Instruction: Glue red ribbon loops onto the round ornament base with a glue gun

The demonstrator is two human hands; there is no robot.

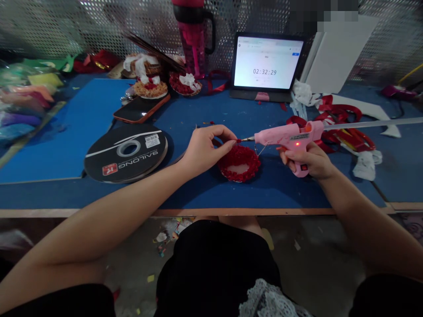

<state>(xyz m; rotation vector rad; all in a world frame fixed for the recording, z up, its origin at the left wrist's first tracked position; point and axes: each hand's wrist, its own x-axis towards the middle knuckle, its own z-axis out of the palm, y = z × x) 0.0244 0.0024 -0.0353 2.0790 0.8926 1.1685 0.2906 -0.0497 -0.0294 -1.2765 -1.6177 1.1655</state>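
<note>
My right hand [309, 160] is wrapped round the handle of a pink hot glue gun [280, 135], whose small red light is on. A long translucent glue stick [370, 124] sticks out of its back. The gun's metal tip meets a small red piece [238, 141] pinched between the thumb and finger of my left hand [211, 145]; it looks like a bit of ribbon, but its exact shape is too small to tell. Just below lies a round ring covered in ruffled red bits [249, 169], with a pale centre, flat on the blue table.
A black ribbon spool [99, 152] lies at left, near a phone [142, 110]. Behind stand decorated round pieces [150, 90], a pink tumbler [193, 44] and a tablet [267, 61] showing a timer. Red ribbons [343, 112] and white scraps [365, 165] are heaped at right.
</note>
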